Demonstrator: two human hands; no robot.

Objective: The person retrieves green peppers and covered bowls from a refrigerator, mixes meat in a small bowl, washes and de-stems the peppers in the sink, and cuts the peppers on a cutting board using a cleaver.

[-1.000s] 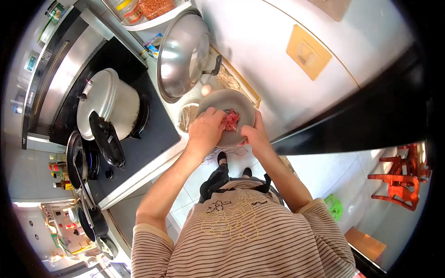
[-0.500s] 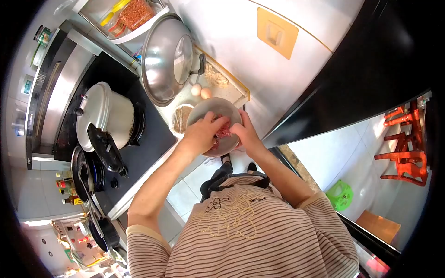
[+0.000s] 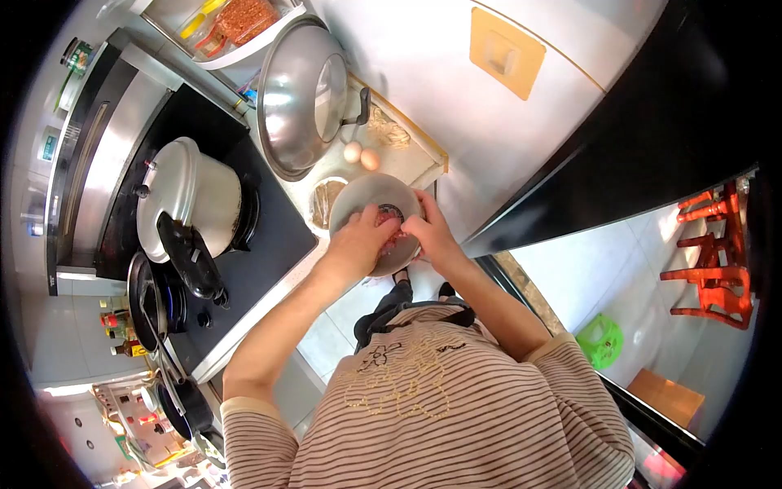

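In the bowl (image 3: 364, 192), the red meat (image 3: 393, 242), more exposed a second ago, is mostly hidden by the left hand (image 3: 356, 242), whose finger grip cannot be told, while the bowl's right edge is grasped by the right hand (image 3: 434, 232)

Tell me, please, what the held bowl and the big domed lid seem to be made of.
The bowl is dull grey, without mirror-like reflections: perhaps plastic, ceramic or metal. The domed lid looks like polished stainless steel, given its bright reflections; its pale, clear-looking window may be glass.

Two hands (image 3: 350, 247) (image 3: 434, 240), one grey bowl (image 3: 364, 191), two eggs (image 3: 353, 152) (image 3: 371, 160), one pressure cooker (image 3: 213, 200)
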